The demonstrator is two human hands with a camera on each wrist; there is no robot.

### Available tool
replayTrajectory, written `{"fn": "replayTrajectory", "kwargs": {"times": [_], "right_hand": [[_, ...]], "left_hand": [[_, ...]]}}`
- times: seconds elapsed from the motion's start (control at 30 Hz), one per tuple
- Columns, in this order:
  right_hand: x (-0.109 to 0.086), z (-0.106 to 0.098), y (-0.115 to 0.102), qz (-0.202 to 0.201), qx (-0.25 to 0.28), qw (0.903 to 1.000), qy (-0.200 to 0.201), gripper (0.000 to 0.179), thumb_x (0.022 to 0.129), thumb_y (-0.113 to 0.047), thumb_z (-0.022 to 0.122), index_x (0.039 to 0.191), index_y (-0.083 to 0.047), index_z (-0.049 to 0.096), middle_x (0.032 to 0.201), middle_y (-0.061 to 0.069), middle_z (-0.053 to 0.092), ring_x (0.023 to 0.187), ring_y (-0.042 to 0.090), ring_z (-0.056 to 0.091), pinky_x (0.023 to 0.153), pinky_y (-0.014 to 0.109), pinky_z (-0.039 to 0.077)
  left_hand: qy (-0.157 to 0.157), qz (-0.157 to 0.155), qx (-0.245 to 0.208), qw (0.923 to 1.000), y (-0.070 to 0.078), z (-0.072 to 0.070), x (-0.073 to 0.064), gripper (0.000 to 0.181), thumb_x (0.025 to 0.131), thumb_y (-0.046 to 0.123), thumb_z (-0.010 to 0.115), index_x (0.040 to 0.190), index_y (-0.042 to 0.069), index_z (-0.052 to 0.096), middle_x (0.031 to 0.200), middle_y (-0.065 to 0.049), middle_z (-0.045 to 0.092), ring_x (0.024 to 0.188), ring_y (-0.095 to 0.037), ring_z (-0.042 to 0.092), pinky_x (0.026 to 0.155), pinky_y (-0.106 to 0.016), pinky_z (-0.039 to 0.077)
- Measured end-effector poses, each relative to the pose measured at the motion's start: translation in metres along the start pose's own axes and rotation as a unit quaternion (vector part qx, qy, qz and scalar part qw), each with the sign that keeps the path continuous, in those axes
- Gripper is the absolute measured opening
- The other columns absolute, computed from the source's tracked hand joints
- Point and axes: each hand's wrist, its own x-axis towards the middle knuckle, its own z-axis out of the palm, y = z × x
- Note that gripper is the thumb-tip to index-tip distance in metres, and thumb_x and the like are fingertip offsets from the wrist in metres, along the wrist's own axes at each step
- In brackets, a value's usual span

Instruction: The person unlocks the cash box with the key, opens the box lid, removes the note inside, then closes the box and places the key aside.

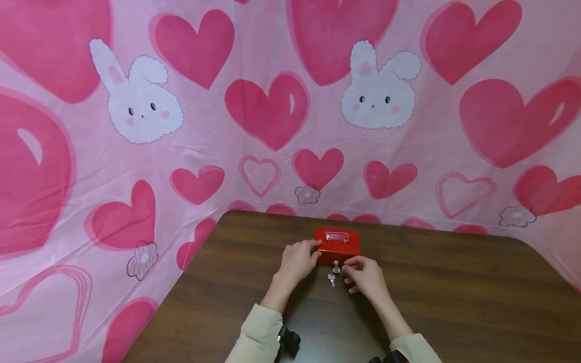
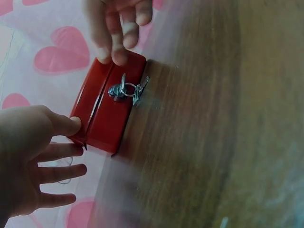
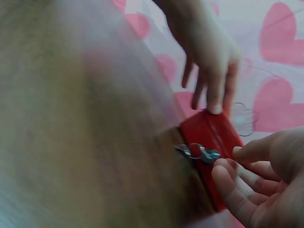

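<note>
A small red metal cash box (image 1: 324, 247) sits on the table with its lid down and a silver carry handle (image 1: 337, 233) on top. One key is in the lock on its front face; a ring links it to a second key (image 1: 332, 280) hanging below. My left hand (image 1: 297, 259) touches the box's left end, its thumb against the lid edge and its other fingers (image 2: 64, 173) straight. My right hand (image 1: 368, 277) is at the front right of the box, fingers loosely bent beside the lock (image 3: 210, 156), with nothing visible between them.
The box stands toward the far edge of a dark wooden table (image 1: 454, 292). Behind it hangs a pink cloth (image 1: 317, 136) printed with hearts and rabbits. A black wrist camera (image 1: 289, 340) is strapped at my left sleeve.
</note>
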Motion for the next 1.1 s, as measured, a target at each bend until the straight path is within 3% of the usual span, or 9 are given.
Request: {"fn": "replayTrajectory", "kwargs": {"times": [0.23,0.47,0.63,0.87,1.1], "right_hand": [[0.006,-0.023,-0.005,-0.026,-0.040,0.9988,0.013,0.017,0.092,-0.011,0.068,0.104,0.001,0.069,0.090,0.019,0.072,0.064,0.019,0.068,0.050,0.032,0.056],[0.010,-0.039,-0.004,-0.035,-0.049,0.9978,0.027,0.021,0.092,-0.014,0.069,0.109,0.000,0.069,0.086,0.015,0.072,0.063,0.018,0.067,0.050,0.031,0.056],[0.011,-0.044,0.000,-0.035,-0.050,0.9978,0.026,0.024,0.092,-0.014,0.069,0.112,0.000,0.067,0.091,0.015,0.072,0.064,0.014,0.065,0.051,0.031,0.056],[0.013,-0.043,0.009,-0.021,-0.063,0.9976,0.019,0.032,0.092,-0.012,0.068,0.120,0.003,0.064,0.102,0.018,0.069,0.068,0.017,0.066,0.051,0.030,0.056],[0.014,-0.038,0.014,-0.024,-0.082,0.9963,0.006,0.035,0.091,-0.012,0.068,0.121,0.004,0.064,0.101,0.017,0.068,0.068,0.017,0.065,0.050,0.031,0.055]], "left_hand": [[-0.008,-0.006,-0.016,0.9998,0.000,-0.002,-0.001,0.038,0.094,0.030,0.068,0.131,0.021,0.067,0.125,-0.001,0.071,0.109,-0.022,0.070,0.088,-0.040,0.054],[-0.011,0.007,-0.014,0.9998,-0.002,-0.002,0.001,0.038,0.093,0.030,0.067,0.130,0.020,0.066,0.123,-0.003,0.072,0.106,-0.022,0.070,0.087,-0.042,0.054],[-0.017,-0.008,-0.037,0.9992,-0.004,-0.002,0.002,0.044,0.092,0.032,0.068,0.134,0.017,0.063,0.127,-0.006,0.070,0.110,-0.025,0.069,0.090,-0.046,0.053],[-0.063,-0.052,-0.059,0.9949,-0.011,-0.007,-0.001,0.046,0.093,0.039,0.067,0.130,0.014,0.065,0.126,-0.006,0.070,0.112,-0.026,0.067,0.094,-0.049,0.052],[-0.091,-0.046,-0.069,0.9924,-0.013,-0.009,-0.003,0.047,0.092,0.039,0.068,0.131,0.012,0.065,0.126,-0.007,0.070,0.111,-0.026,0.066,0.094,-0.049,0.052]]}}
